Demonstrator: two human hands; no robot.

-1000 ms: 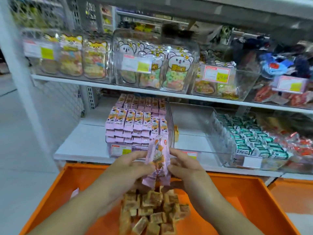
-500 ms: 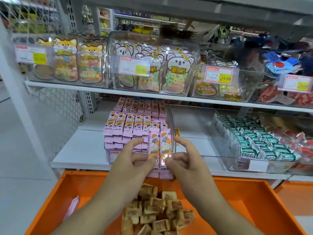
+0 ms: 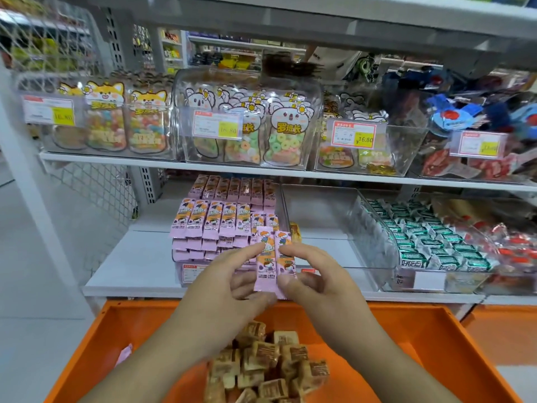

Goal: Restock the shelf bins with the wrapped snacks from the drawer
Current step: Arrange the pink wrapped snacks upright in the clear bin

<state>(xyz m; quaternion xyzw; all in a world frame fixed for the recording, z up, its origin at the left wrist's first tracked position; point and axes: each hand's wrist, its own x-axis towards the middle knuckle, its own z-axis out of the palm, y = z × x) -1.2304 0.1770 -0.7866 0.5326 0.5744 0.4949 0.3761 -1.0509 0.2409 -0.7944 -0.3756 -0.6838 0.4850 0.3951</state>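
2 pink packs [image 3: 274, 261] are pinched upright between left hand [image 3: 229, 282] and right hand [image 3: 316, 282] fingers, probably needing setting into the pink bin [image 3: 186, 274] ahead.

Both hands [image 3: 232, 289] [image 3: 316, 282] pinch 2 pink snack packs [image 3: 274, 261] upright.

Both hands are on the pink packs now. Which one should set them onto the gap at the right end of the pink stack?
Probably the right hand: it pinches the pink packs on the side nearest that gap in the pink stack. The left hand would have to cross over.
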